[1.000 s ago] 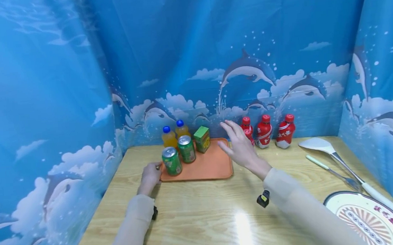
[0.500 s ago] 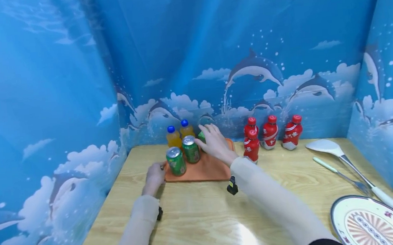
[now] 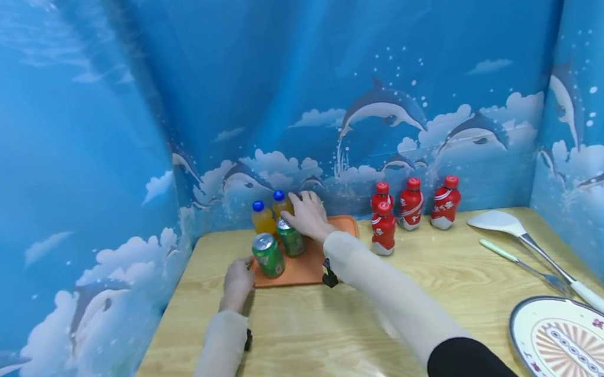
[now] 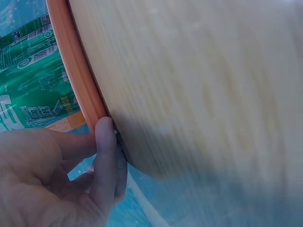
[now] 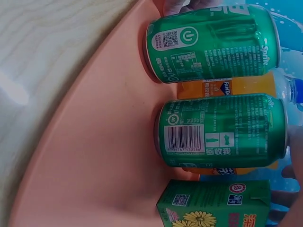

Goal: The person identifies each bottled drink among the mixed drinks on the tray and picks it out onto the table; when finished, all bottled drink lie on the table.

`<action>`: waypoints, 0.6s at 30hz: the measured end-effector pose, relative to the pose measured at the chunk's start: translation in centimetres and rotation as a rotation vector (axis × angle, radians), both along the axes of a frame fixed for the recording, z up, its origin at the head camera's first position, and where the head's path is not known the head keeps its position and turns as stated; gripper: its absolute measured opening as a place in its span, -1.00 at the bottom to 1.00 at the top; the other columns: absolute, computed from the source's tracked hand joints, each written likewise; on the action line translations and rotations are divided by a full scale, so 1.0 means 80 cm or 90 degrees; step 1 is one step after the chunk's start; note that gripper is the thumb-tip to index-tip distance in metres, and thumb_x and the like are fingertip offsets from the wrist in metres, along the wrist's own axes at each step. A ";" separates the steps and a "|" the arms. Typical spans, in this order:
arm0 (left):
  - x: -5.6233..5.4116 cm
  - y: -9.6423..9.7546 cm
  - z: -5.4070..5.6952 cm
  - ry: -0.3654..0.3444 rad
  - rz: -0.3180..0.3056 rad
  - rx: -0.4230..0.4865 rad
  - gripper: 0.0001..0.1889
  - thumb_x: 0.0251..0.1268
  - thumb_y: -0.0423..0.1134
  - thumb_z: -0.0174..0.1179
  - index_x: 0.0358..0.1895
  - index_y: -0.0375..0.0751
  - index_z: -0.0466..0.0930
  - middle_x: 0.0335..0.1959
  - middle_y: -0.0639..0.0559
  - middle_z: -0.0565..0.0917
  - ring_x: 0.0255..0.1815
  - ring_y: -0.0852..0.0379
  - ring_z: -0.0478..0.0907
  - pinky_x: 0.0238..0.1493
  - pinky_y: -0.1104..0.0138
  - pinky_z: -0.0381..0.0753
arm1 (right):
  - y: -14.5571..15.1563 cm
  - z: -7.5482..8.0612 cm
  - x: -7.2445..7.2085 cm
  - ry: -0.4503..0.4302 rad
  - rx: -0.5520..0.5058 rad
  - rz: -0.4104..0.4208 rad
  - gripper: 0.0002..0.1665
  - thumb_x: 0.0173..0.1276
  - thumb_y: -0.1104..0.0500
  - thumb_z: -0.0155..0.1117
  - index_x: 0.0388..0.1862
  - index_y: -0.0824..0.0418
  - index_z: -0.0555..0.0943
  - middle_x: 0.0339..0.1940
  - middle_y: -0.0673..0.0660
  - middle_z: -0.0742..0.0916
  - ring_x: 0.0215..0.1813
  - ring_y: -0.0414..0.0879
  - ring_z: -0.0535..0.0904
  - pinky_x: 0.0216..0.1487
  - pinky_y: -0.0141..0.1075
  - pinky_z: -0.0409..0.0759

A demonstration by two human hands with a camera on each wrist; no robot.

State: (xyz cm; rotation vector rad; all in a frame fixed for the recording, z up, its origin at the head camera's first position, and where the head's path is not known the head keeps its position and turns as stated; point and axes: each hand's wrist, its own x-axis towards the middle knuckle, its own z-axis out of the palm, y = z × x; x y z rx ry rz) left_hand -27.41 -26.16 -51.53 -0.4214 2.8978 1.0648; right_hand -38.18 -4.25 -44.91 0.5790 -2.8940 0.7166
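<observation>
So the big change is the right hand (image 3: 308, 214). A second ago it was up over the right end of the orange tray (image 3: 303, 272), half a second ago it was over the green drink box (image 5: 215, 203), and now it's farther left, up by the rear green can (image 3: 292, 242). Thumb and fingers look spread apart from above, but I honestly can't tell if they're grasping anything – the tips are mostly hidden.

The box was in plain sight a second ago. Now the head view loses it under that hand, while the right wrist view has it standing on the tray just beside the rear can.

The left hand (image 3: 237, 285) hasn't really budged: still pinching the tray's left edge between thumb and fingers, right next to the front green can (image 3: 269, 262). Tray's on the wooden table (image 3: 293, 343), near the back. Both cans stand on its left part, with two orange drink bottles (image 3: 264, 221) with blue caps behind them.

Four red bottles (image 3: 383, 233) stand right of the tray – the front one was mostly behind the right arm a second ago, now it's fully visible. Far right: a spatula (image 3: 496, 222), a fork (image 3: 500, 251) and a patterned plate (image 3: 575, 344).
</observation>
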 end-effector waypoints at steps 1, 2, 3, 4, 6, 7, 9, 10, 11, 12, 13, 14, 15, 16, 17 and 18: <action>0.000 0.001 0.001 0.002 -0.001 -0.003 -0.46 0.47 -0.47 -0.01 0.49 -0.25 0.48 0.17 -0.38 0.71 -0.61 0.19 0.56 -0.57 0.38 0.58 | -0.001 0.001 -0.002 -0.002 0.002 -0.001 -0.18 0.65 -0.29 0.02 0.72 0.03 0.21 0.61 0.27 0.40 0.66 0.24 0.19 0.70 0.14 0.24; 0.000 0.002 0.002 0.003 0.000 -0.003 -0.47 0.48 -0.46 -0.01 0.49 -0.25 0.48 0.20 -0.38 0.70 -0.61 0.19 0.56 -0.57 0.39 0.57 | -0.002 0.001 -0.004 -0.004 0.005 -0.003 -0.17 0.64 -0.30 0.04 0.72 0.02 0.22 0.61 0.27 0.40 0.66 0.24 0.19 0.71 0.14 0.23; -0.001 0.003 0.003 0.002 0.000 -0.005 -0.47 0.49 -0.45 0.00 0.49 -0.25 0.48 0.20 -0.38 0.70 -0.61 0.20 0.56 -0.58 0.39 0.57 | -0.003 0.002 -0.007 -0.008 0.006 -0.006 -0.17 0.63 -0.30 0.05 0.71 0.00 0.22 0.61 0.26 0.40 0.66 0.24 0.19 0.72 0.13 0.21; 0.000 0.001 0.003 -0.002 0.002 -0.006 -0.48 0.52 -0.44 0.00 0.49 -0.23 0.48 0.21 -0.37 0.70 -0.61 0.21 0.56 -0.58 0.40 0.56 | -0.007 0.002 -0.008 -0.012 0.009 -0.008 -0.17 0.62 -0.31 0.06 0.71 -0.01 0.22 0.61 0.26 0.41 0.66 0.23 0.19 0.72 0.13 0.20; 0.001 -0.001 0.003 -0.006 0.002 -0.009 -0.50 0.55 -0.42 0.00 0.50 -0.24 0.47 0.20 -0.38 0.70 -0.60 0.18 0.59 -0.58 0.39 0.59 | -0.013 0.003 -0.011 -0.019 0.011 -0.013 -0.15 0.60 -0.33 0.09 0.71 -0.03 0.23 0.61 0.25 0.41 0.66 0.24 0.19 0.74 0.15 0.16; 0.001 -0.002 0.003 -0.006 0.004 -0.013 -0.50 0.55 -0.41 0.01 0.50 -0.23 0.48 0.19 -0.38 0.71 -0.58 0.13 0.62 -0.57 0.36 0.62 | -0.016 0.004 -0.012 -0.022 0.012 -0.015 -0.14 0.59 -0.34 0.10 0.71 -0.04 0.23 0.61 0.25 0.41 0.66 0.24 0.18 0.74 0.16 0.14; 0.001 -0.001 0.002 0.000 0.007 -0.027 -0.51 0.55 -0.41 0.01 0.48 -0.21 0.50 0.21 -0.35 0.71 -0.42 0.01 0.73 -0.45 0.27 0.71 | -0.020 0.005 -0.016 -0.031 0.013 -0.018 -0.13 0.58 -0.35 0.11 0.71 -0.05 0.23 0.61 0.26 0.40 0.67 0.26 0.17 0.75 0.19 0.10; 0.000 -0.001 0.002 0.003 0.006 -0.038 -0.51 0.54 -0.42 0.01 0.48 -0.22 0.51 0.25 -0.34 0.70 -0.27 -0.07 0.78 -0.33 0.20 0.77 | -0.022 0.005 -0.017 -0.033 0.016 -0.022 -0.13 0.57 -0.36 0.11 0.71 -0.05 0.24 0.61 0.25 0.40 0.67 0.26 0.17 0.76 0.21 0.08; 0.000 0.001 0.001 0.005 0.003 -0.048 -0.50 0.53 -0.43 0.01 0.47 -0.22 0.51 0.29 -0.34 0.68 -0.13 -0.14 0.78 -0.22 0.13 0.79 | -0.022 0.006 -0.018 -0.035 0.020 -0.026 -0.14 0.57 -0.36 0.11 0.70 -0.06 0.25 0.61 0.24 0.40 0.67 0.26 0.18 0.76 0.21 0.08; 0.000 0.002 0.000 0.005 -0.001 -0.062 -0.50 0.52 -0.43 0.01 0.47 -0.21 0.51 0.33 -0.33 0.66 0.04 -0.21 0.76 -0.08 0.06 0.79 | -0.023 0.006 -0.019 -0.040 0.023 -0.030 -0.14 0.56 -0.36 0.12 0.70 -0.06 0.25 0.62 0.23 0.40 0.67 0.26 0.18 0.76 0.22 0.07; -0.001 0.003 0.000 0.007 -0.005 -0.075 -0.50 0.52 -0.44 0.01 0.47 -0.21 0.51 0.37 -0.32 0.63 0.18 -0.26 0.71 0.06 -0.01 0.77 | -0.024 0.006 -0.020 -0.046 0.027 -0.035 -0.13 0.56 -0.37 0.12 0.70 -0.07 0.26 0.63 0.22 0.39 0.67 0.26 0.18 0.76 0.22 0.05; -0.001 0.005 -0.001 0.009 -0.010 -0.092 -0.48 0.49 -0.45 0.01 0.47 -0.21 0.51 0.39 -0.32 0.61 0.27 -0.30 0.65 0.14 -0.07 0.74 | -0.024 0.007 -0.021 -0.050 0.030 -0.039 -0.13 0.55 -0.38 0.12 0.70 -0.08 0.26 0.63 0.21 0.39 0.67 0.26 0.18 0.76 0.22 0.05; -0.002 0.006 -0.001 0.012 -0.014 -0.108 -0.48 0.48 -0.45 0.02 0.47 -0.21 0.52 0.42 -0.31 0.59 0.35 -0.33 0.60 0.21 -0.11 0.70 | -0.024 0.007 -0.022 -0.052 0.032 -0.044 -0.13 0.54 -0.39 0.13 0.69 -0.09 0.27 0.63 0.20 0.40 0.67 0.26 0.19 0.76 0.22 0.05; -0.002 0.007 -0.001 0.013 -0.013 -0.116 -0.47 0.46 -0.45 0.03 0.47 -0.21 0.51 0.42 -0.32 0.58 0.37 -0.35 0.58 0.23 -0.14 0.68 | -0.024 0.008 -0.023 -0.056 0.035 -0.047 -0.12 0.53 -0.40 0.14 0.69 -0.10 0.28 0.63 0.20 0.40 0.67 0.26 0.20 0.76 0.22 0.05; -0.003 0.007 0.000 0.014 -0.012 -0.124 -0.46 0.45 -0.45 0.03 0.47 -0.20 0.51 0.41 -0.33 0.59 0.36 -0.36 0.58 0.22 -0.16 0.69 | -0.025 0.009 -0.024 -0.058 0.036 -0.048 -0.11 0.52 -0.42 0.14 0.69 -0.11 0.28 0.63 0.19 0.39 0.66 0.26 0.20 0.76 0.23 0.04; -0.003 0.007 0.000 0.018 -0.009 -0.131 -0.46 0.43 -0.45 0.04 0.47 -0.20 0.52 0.40 -0.33 0.59 0.36 -0.38 0.58 0.22 -0.17 0.68 | -0.025 0.009 -0.025 -0.060 0.034 -0.048 -0.10 0.50 -0.43 0.15 0.69 -0.11 0.28 0.63 0.19 0.40 0.66 0.26 0.20 0.76 0.24 0.04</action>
